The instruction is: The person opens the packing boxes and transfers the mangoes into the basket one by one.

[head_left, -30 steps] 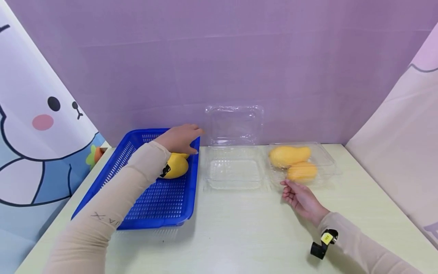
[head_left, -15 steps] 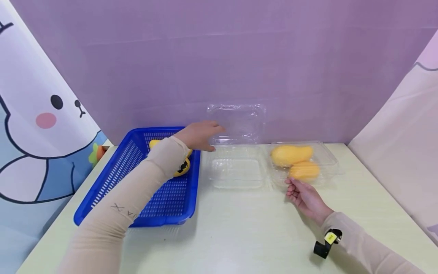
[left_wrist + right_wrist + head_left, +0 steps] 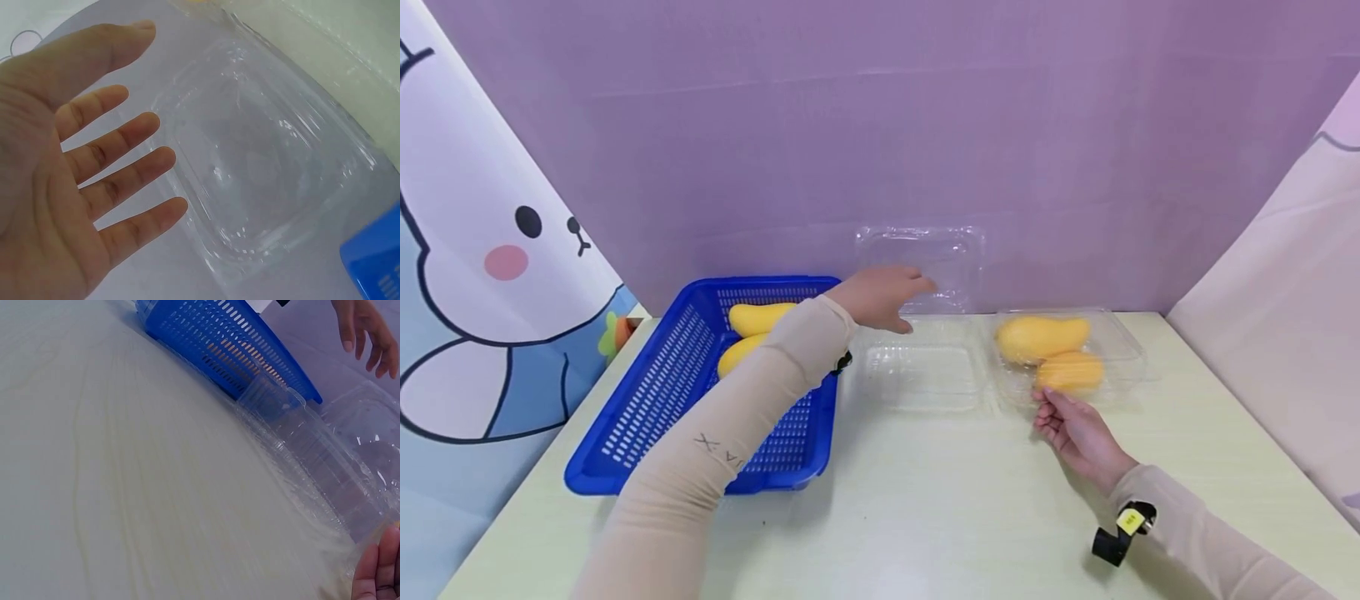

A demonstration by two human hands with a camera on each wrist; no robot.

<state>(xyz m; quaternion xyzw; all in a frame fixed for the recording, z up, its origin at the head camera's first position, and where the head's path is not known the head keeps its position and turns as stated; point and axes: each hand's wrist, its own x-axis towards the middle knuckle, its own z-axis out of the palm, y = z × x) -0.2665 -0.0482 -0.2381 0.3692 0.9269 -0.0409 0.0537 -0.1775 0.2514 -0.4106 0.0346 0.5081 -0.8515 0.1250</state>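
Nearest us is the bare front of the desk (image 3: 925, 508). Beyond it, on the right, our right hand (image 3: 1078, 442) has its fingers curled at the near edge of the filled box (image 3: 1120, 333); we cannot tell whether they pinch the plastic. Two mangoes lie inside, one near (image 3: 1070, 372), one far (image 3: 1041, 337). On the left, the basket (image 3: 775, 482) holds two more, partly behind our sleeve. Our left hand (image 3: 880, 298) hangs over the open box (image 3: 917, 371), palm bare, fingers (image 3: 134, 132) spread and grasping nothing. Farthest, the box's lid (image 3: 958, 250) stands raised before the curtain (image 3: 880, 125). We judge the step in hand to be tending the filled box; the next move seems to call for our left hand to clear the lid and join in.
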